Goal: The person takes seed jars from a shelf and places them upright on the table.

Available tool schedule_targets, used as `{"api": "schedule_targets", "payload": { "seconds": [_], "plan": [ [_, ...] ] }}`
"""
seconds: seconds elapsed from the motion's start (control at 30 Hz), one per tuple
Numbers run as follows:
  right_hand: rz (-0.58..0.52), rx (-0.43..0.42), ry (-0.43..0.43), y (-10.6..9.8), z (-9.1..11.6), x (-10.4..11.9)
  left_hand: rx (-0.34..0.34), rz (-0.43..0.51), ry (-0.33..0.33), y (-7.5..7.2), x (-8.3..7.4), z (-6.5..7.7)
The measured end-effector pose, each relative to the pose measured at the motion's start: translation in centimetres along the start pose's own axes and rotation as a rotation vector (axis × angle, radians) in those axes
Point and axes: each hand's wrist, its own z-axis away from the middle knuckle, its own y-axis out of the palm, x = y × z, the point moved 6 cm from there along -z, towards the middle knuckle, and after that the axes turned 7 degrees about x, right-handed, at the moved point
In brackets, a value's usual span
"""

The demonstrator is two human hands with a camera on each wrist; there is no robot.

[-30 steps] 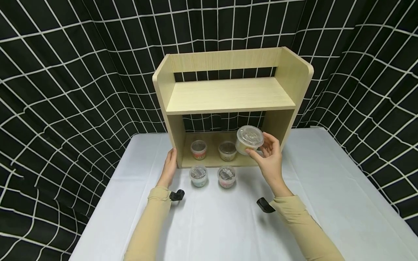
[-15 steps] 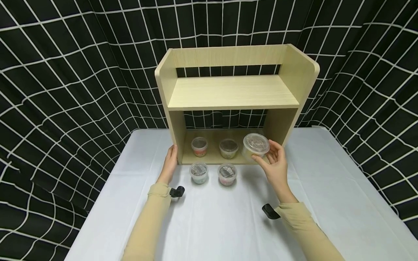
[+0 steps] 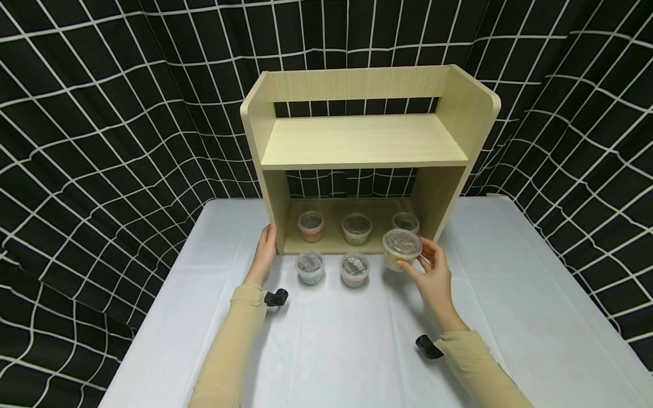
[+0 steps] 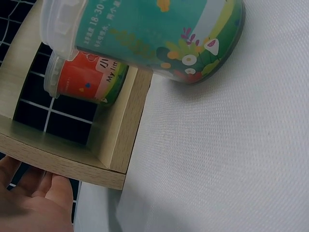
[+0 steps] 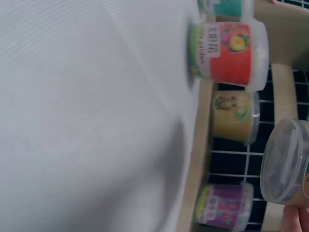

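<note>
My right hand (image 3: 431,277) holds a clear lidded plastic cup (image 3: 402,249) with a yellowish label, thumb on its near side and fingers on its right. The cup hangs above the front right of the shelf unit's bottom board, partly covering a purple-labelled cup (image 5: 224,207) behind it. Against the outer face of the unit's left side panel rests my left hand (image 3: 262,255), mostly behind the panel in the left wrist view. On the white cloth before the unit stand a teal-labelled cup (image 3: 310,267) and a red-labelled cup (image 3: 354,270).
The pale wooden shelf unit (image 3: 362,139) has two levels. Its bottom board also bears a red-labelled cup (image 3: 310,226) at left and a yellow-labelled cup (image 3: 356,229) in the middle. Black curtains with white grid lines (image 3: 127,113) surround the table.
My right hand has brought the held cup rightward, then down and toward me, uncovering part of the purple-labelled cup. My left hand stays at the side panel. The view has shifted slightly.
</note>
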Motion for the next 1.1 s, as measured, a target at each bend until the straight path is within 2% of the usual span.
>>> {"api": "schedule_targets", "payload": {
  "seconds": [0.07, 0.2, 0.43, 0.53, 0.73, 0.9, 1.1],
  "plan": [
    [0.016, 0.008, 0.007, -0.3, 0.1, -1.2, -0.005, 0.005, 0.001, 0.0, -0.1, 0.0],
    [0.050, 0.024, 0.069, -0.4, 0.6, -1.7, -0.015, -0.005, 0.002, 0.1, 0.0, 0.1],
    [0.066, 0.045, 0.092, -0.1, 1.2, 0.5, -0.022, -0.012, 0.003, 0.0, 0.0, 0.2],
    [0.067, 0.048, 0.095, 0.0, 1.3, 0.5, -0.017, -0.012, 0.001, 0.0, 0.0, 0.2],
    [0.051, 0.029, 0.105, -0.1, 1.2, -1.6, -0.013, -0.005, 0.005, 0.1, -0.1, 0.1],
    [0.124, 0.022, 0.102, -0.4, 1.1, -3.5, -0.018, -0.003, -0.001, 0.1, -0.1, 0.1],
    [0.193, 0.039, 0.100, -0.5, 1.1, -4.1, -0.013, 0.001, -0.002, 0.1, 0.1, 0.1]
  ]
}}
